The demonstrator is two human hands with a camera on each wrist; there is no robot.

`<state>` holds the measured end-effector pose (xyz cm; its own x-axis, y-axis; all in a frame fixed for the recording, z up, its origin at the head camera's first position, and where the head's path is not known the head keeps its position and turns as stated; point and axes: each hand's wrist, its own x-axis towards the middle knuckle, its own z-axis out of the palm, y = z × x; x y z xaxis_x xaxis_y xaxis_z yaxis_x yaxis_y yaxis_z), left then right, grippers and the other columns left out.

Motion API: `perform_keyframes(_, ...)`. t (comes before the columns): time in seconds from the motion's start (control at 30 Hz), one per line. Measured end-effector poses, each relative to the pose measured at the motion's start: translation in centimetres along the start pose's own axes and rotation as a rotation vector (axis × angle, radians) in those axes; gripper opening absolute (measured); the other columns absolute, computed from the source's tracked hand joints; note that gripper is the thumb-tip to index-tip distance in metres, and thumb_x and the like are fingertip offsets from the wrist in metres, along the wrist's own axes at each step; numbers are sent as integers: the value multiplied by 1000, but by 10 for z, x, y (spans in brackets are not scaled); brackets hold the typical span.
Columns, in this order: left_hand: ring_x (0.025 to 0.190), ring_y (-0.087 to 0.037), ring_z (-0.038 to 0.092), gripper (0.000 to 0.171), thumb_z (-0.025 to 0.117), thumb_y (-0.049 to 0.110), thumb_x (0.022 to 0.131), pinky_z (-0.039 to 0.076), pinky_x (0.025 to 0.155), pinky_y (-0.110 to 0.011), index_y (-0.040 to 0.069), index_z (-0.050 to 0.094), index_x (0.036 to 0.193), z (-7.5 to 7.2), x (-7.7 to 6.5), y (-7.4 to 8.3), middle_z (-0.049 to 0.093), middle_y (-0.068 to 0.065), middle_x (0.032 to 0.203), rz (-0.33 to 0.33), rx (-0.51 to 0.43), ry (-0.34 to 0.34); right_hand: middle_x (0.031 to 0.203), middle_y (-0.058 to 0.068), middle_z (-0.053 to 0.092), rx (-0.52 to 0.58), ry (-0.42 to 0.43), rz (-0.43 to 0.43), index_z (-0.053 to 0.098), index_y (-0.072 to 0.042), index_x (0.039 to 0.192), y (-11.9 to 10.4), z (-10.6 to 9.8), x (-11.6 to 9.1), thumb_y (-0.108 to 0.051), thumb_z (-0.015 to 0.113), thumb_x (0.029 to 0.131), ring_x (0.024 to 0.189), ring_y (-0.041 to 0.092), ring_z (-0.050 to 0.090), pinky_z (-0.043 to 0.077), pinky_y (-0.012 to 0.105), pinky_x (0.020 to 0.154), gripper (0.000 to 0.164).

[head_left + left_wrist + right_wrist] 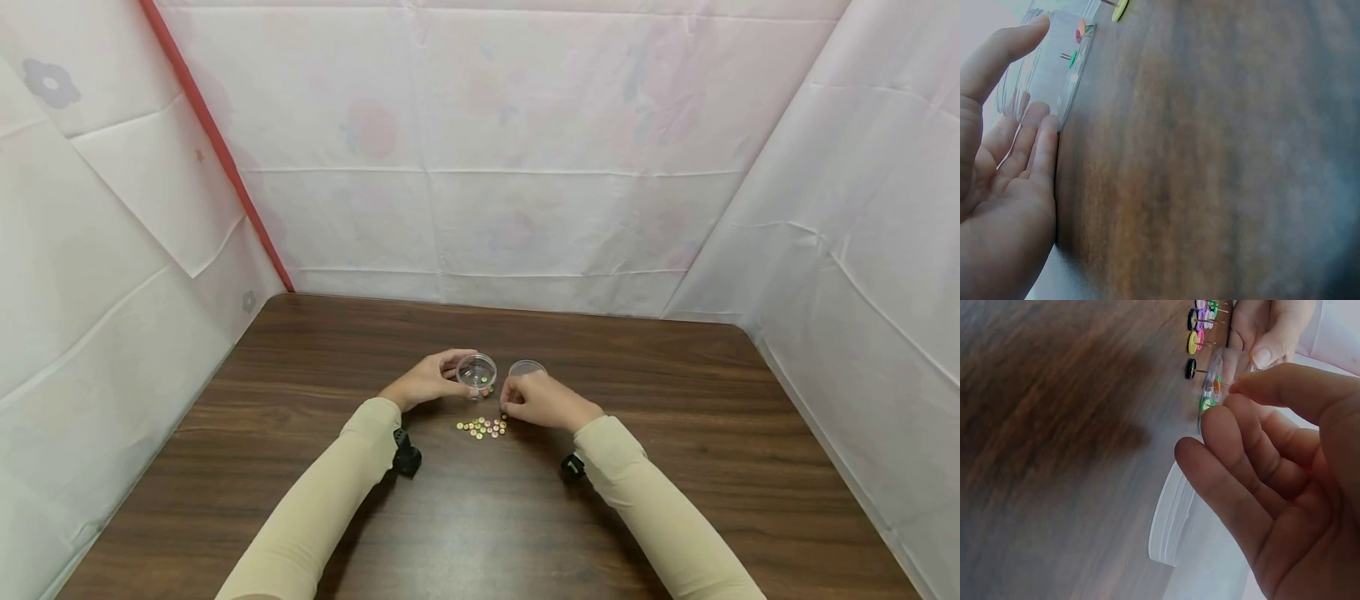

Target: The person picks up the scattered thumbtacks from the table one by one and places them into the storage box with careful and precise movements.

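Clear plastic jar (476,372), below head-frame centre, gripped by left hand (429,381); right hand (546,402): thumb and index tips together, cannot tell if pinching anything; upturned pins (480,429), lower centre, could prick if grabbed hastily.

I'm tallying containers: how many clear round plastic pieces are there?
2: the cup in the left hand; the shallow lid on the table, partly hidden by the right hand.
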<state>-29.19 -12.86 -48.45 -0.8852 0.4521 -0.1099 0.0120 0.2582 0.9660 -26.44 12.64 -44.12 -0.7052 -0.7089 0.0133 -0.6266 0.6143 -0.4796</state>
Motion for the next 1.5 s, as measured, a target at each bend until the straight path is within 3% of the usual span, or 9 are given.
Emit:
perform_keyframes(0.33,144,-33,34,78,86,13,82,33,117,-45,16,47,150,0,1,1,46,-11,150,3,10,3,75,-9,61,-1,-54,2,71,-13,92,-1,4,-1,-9,70,94,65,3,54,50,23,60,5)
perform_keyframes(0.77,144,-39,31,79,80,2,84,30,117,-50,3,41,152,0,3,2,44,-21,150,-8,-10,-17,74,-9,59,-73,-59,33,70,-13,89,-6,6,0,-10,71,93,64,4,54,50,25,60,6)
perform_keyframes(1.07,143,-34,35,79,85,11,82,32,117,-47,14,46,151,0,2,0,48,-13,147,8,0,-2,71,-9,59,-124,-52,18,68,-16,83,-7,7,0,-10,71,92,63,3,54,50,24,59,11)
perform_keyframes(1.5,146,-35,30,80,83,9,83,31,117,-47,13,44,153,1,1,1,42,-13,153,-1,-4,-4,68,-8,56,-76,-64,41,67,-15,87,-9,4,-1,-14,67,98,56,4,49,45,24,54,11)
